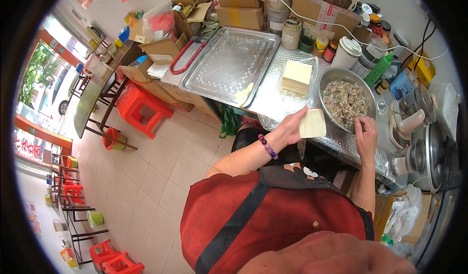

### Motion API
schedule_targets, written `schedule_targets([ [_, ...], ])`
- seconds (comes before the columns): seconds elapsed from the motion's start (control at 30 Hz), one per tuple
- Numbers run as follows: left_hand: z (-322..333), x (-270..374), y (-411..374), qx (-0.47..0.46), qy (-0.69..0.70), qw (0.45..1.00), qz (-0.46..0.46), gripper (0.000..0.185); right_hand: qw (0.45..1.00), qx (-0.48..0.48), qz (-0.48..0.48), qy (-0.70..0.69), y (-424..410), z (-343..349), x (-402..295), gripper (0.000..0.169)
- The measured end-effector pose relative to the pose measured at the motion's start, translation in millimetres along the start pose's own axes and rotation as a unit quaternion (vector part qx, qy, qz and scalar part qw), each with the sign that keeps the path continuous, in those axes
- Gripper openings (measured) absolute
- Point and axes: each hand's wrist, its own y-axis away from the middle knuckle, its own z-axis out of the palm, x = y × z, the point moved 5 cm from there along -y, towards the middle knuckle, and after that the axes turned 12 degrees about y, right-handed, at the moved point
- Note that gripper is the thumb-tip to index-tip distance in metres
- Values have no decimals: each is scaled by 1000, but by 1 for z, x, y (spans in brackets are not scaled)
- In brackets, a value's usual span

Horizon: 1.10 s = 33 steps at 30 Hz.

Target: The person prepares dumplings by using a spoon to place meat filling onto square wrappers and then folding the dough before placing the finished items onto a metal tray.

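Note:
On my left hand (pixel 292 127) rests a square, pale yellow dough wrapper (pixel 312 123), its near edge over the front of the worktop. My right hand (pixel 366 137) grips the handle of a metal utensil (pixel 346 121); its tip is in a steel bowl (pixel 372 104) of minced filling (pixel 343 98) flecked with green. A stack of square wrappers (pixel 296 77) lies on clear plastic, left of the bowl. Further left is a shallow metal tray (pixel 230 65), with one folded, filled wrapper (pixel 244 94) in its near right corner.
Jars, a lidded white cup (pixel 347 53) and a green bottle (pixel 378 69) crowd behind the bowl. Containers and a round metal lid (pixel 434 157) stand at the right. A white cable (pixel 321 22) crosses the back. A red U-lock (pixel 188 56) lies beside the tray, near cardboard boxes (pixel 239 16).

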Motion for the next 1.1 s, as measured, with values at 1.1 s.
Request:
schedule_targets([
  [1.1, -6, -4, -2, 36, 79, 995, 54, 44, 988, -44, 33, -142, 8, 7, -10, 11],
])
